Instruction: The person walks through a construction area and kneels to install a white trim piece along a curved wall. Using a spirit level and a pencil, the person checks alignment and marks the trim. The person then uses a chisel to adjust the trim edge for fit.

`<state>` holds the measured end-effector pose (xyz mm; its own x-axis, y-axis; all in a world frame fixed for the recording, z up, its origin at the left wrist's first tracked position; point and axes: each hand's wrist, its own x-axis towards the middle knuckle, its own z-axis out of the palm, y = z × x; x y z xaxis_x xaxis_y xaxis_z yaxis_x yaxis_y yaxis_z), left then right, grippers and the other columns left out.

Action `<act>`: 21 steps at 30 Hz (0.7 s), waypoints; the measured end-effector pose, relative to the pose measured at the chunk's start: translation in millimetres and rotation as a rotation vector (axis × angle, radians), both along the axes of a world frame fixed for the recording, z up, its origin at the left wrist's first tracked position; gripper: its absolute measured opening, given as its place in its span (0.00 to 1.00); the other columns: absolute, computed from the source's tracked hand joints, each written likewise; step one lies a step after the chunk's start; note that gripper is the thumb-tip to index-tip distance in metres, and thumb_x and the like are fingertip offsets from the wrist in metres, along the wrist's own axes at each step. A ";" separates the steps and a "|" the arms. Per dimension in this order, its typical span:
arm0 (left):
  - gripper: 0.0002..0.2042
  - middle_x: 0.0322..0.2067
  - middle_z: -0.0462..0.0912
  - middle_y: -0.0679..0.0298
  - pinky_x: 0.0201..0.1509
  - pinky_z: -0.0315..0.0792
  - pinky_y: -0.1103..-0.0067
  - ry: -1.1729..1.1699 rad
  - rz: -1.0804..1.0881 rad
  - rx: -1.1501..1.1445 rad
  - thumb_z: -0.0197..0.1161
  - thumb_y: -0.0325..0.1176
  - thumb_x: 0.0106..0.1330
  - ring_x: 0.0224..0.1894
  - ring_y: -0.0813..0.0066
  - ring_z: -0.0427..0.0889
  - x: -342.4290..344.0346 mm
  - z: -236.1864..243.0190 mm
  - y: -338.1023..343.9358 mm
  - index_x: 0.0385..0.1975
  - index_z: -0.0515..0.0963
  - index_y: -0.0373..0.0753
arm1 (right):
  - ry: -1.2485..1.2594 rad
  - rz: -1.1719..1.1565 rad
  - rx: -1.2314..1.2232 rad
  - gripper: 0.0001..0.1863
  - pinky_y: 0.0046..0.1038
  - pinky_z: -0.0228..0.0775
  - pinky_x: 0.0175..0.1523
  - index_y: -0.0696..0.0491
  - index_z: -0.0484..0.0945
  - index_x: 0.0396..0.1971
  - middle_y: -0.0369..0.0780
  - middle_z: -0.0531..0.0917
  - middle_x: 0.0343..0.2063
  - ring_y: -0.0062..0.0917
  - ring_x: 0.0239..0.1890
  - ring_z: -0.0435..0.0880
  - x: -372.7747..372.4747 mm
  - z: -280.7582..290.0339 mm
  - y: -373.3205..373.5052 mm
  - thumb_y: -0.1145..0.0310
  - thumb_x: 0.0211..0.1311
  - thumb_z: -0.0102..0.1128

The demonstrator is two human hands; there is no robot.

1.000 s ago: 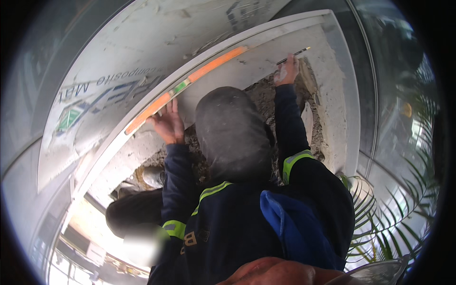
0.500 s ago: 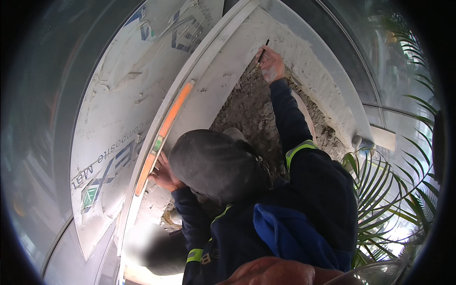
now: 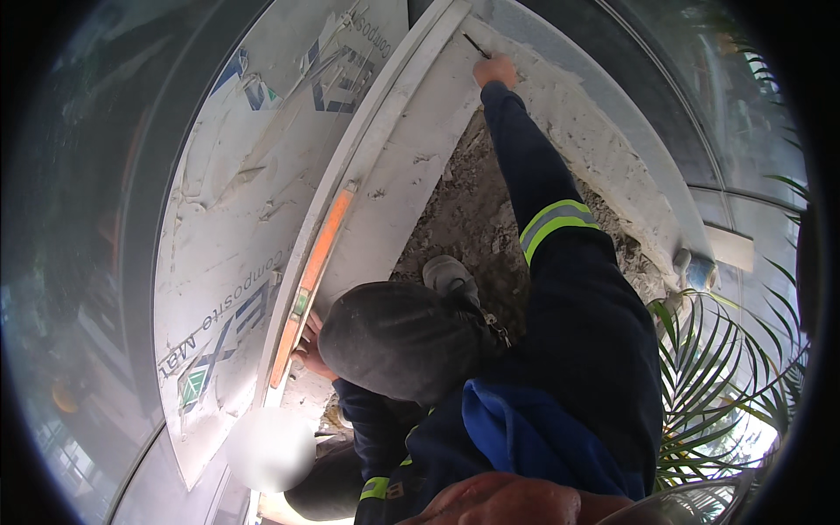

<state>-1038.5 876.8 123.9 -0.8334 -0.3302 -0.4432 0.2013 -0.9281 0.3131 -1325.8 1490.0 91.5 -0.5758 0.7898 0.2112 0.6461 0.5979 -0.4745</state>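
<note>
At 4 o'clock, palm fronds (image 3: 704, 385) spread; near 7, the dark knee (image 3: 389, 337) partly blocks the left hand (image 3: 315, 359), so I cannot tell its fingers' grip. Just beside that hand, the orange spirit level (image 3: 310, 278) lies along white edging (image 3: 367, 131) at 9. The right hand (image 3: 496, 72), fingers clenched around a dark pencil (image 3: 473, 44), reaches nearer the 12 o'clock corner than half a second ago.

"What's hidden of the bare left hand (image 3: 312, 360)?"
"Part, behind the rounded dark-grey fabric-covered knee (image 3: 402, 339)"
"And the slim black pencil-like rod (image 3: 474, 44)?"
"Its near end, inside the bare right hand (image 3: 496, 70)"
</note>
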 end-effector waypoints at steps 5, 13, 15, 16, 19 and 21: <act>0.32 0.73 0.60 0.49 0.81 0.49 0.51 0.003 0.013 0.004 0.62 0.49 0.69 0.76 0.47 0.54 0.0 1.9 6.6 0.68 0.65 0.38 | 0.108 -0.115 -0.053 0.14 0.56 0.77 0.50 0.53 0.88 0.42 0.53 0.87 0.38 0.55 0.45 0.83 -22.8 -15.2 20.3 0.64 0.58 0.65; 0.32 0.73 0.59 0.50 0.81 0.49 0.51 0.001 0.016 0.047 0.61 0.49 0.70 0.76 0.46 0.53 3.4 -5.3 0.4 0.69 0.64 0.38 | 0.333 -0.126 -0.302 0.15 0.55 0.74 0.54 0.50 0.89 0.44 0.51 0.88 0.41 0.52 0.48 0.84 -54.3 -6.0 19.6 0.66 0.57 0.66; 0.32 0.73 0.59 0.50 0.81 0.49 0.51 0.003 0.025 0.060 0.60 0.49 0.70 0.76 0.46 0.53 2.9 -5.5 -0.9 0.69 0.64 0.38 | 0.309 -0.175 -0.349 0.15 0.51 0.70 0.59 0.47 0.89 0.44 0.51 0.87 0.44 0.49 0.51 0.83 -59.1 -3.7 16.5 0.65 0.57 0.66; 0.32 0.73 0.59 0.50 0.80 0.49 0.51 0.004 0.027 0.065 0.60 0.48 0.70 0.76 0.46 0.53 3.1 -5.8 -1.2 0.69 0.64 0.38 | 0.295 -0.198 -0.375 0.15 0.49 0.68 0.62 0.45 0.89 0.44 0.50 0.87 0.45 0.48 0.53 0.82 -62.4 -1.9 11.6 0.65 0.57 0.66; 0.32 0.73 0.59 0.50 0.80 0.49 0.50 0.011 0.041 0.088 0.60 0.48 0.71 0.76 0.46 0.52 2.8 -6.2 -2.9 0.69 0.63 0.38 | 0.287 -0.254 -0.428 0.14 0.47 0.61 0.66 0.42 0.90 0.44 0.49 0.86 0.49 0.45 0.58 0.79 -69.0 2.0 5.9 0.64 0.58 0.64; 0.32 0.74 0.58 0.51 0.80 0.49 0.50 0.018 0.060 0.119 0.59 0.48 0.71 0.76 0.46 0.52 3.5 -7.5 -3.2 0.70 0.63 0.38 | 0.293 -0.260 -0.422 0.13 0.48 0.61 0.65 0.41 0.90 0.43 0.49 0.86 0.49 0.46 0.58 0.79 -68.9 2.5 5.3 0.63 0.59 0.64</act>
<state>-1035.0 873.6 116.4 -0.8219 -0.3258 -0.4673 0.2622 -0.9446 0.1973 -1394.7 1495.3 94.0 -0.3168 0.9480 -0.0317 0.5523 0.1572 -0.8187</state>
